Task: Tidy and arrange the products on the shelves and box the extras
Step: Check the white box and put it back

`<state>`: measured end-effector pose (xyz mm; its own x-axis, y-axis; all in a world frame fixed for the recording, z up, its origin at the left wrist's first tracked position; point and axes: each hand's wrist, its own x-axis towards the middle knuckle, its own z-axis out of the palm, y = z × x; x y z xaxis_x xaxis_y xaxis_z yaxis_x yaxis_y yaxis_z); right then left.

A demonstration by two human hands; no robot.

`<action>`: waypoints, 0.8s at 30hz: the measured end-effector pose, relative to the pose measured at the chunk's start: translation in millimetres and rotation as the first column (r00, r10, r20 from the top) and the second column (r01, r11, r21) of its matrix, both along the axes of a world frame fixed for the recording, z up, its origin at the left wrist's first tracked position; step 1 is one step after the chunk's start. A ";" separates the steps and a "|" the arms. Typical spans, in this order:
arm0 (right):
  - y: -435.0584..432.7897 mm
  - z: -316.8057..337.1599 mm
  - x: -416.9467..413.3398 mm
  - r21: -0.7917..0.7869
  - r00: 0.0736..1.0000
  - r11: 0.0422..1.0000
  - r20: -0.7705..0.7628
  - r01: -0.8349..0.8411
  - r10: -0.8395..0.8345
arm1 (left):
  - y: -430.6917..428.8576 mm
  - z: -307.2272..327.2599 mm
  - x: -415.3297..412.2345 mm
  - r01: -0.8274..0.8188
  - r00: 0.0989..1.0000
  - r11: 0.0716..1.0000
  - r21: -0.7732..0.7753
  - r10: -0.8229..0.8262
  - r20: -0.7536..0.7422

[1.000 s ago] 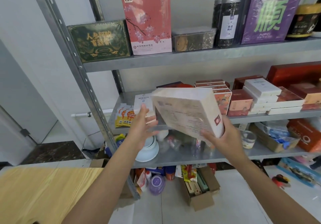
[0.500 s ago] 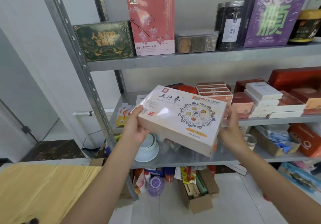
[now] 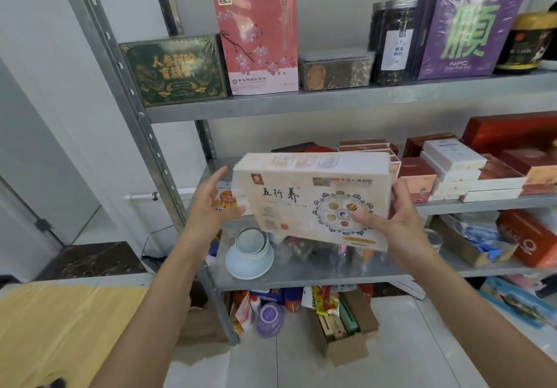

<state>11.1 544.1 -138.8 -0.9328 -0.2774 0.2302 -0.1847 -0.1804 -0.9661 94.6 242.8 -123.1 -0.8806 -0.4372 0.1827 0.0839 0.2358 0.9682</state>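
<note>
The right hand (image 3: 394, 219) grips the right end of a cream box (image 3: 313, 197), thumb pressed on its printed front. The box is held tilted in the air, just in front of the middle shelf (image 3: 482, 204). The left hand (image 3: 211, 204) is open with straight fingers just beside the box's left end; whether it touches is unclear. On the top shelf, far left, a green box (image 3: 174, 71) stands beside a pink box (image 3: 259, 35).
</note>
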 end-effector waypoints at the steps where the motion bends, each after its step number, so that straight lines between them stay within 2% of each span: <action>1: 1.4 1.8 1.0 0.040 0.998 0.999 -0.054 -0.025 0.027 | -0.5 2.6 0.2 0.030 0.999 0.998 -0.047 -0.031 -0.013; 4: 6.1 4.8 -0.5 0.097 0.986 0.987 -0.096 -0.129 0.138 | -3.7 10.2 2.0 0.171 0.985 0.973 -0.156 -0.175 -0.009; 6: 5.1 5.8 -2.2 0.128 0.979 0.977 -0.089 -0.171 0.183 | -7.5 15.0 5.3 0.210 0.977 0.947 -0.243 -0.211 0.022; 9: -3.7 9.0 -8.3 0.195 0.973 0.962 -0.091 -0.190 0.211 | -8.3 16.3 11.1 0.073 0.995 0.884 -0.462 -0.093 -0.021; 11: -11.3 10.6 -14.0 0.306 0.976 0.945 -0.139 -0.117 0.166 | -2.7 13.9 14.6 -0.078 0.995 0.829 -0.554 0.025 -0.101; 13: -17.3 6.5 -20.5 0.424 0.981 0.905 -0.158 -0.036 0.113 | 1.3 7.2 17.3 -0.201 0.978 0.728 -0.655 0.111 -0.178; 15: -21.6 -0.3 -20.5 0.344 0.981 0.920 0.095 -0.190 0.167 | 1.1 -0.8 20.6 -0.273 0.960 0.611 -0.743 0.124 -0.251; 16: -23.4 -4.8 -19.9 0.253 0.942 0.918 0.222 -0.306 0.252 | -0.2 -4.5 22.0 -0.300 0.950 0.574 -0.762 0.111 -0.291; 17: -26.1 -7.9 -18.8 0.191 0.907 0.909 0.288 -0.370 0.308 | -1.5 -7.8 22.9 -0.325 0.939 0.558 -0.763 0.094 -0.331; 18: -29.8 -11.8 -19.0 0.188 0.902 0.906 0.292 -0.380 0.318 | -3.3 -11.5 23.5 -0.346 0.927 0.557 -0.755 0.078 -0.367; 22: -54.1 -14.4 -23.7 0.196 0.958 0.942 0.145 -0.272 0.246 | -11.1 -27.6 21.0 -0.439 0.882 0.577 -0.689 0.133 -0.451; 24: -67.5 -15.8 -29.1 0.199 0.964 0.943 0.082 -0.266 0.254 | -14.6 -33.6 18.5 -0.524 0.842 0.543 -0.656 0.214 -0.495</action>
<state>-18.0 476.6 -154.6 -0.8313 -0.5480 0.0926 -0.1038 -0.0104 -0.9945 113.1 228.2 -156.7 -0.4889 -0.2776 0.8270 0.0715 0.9321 0.3551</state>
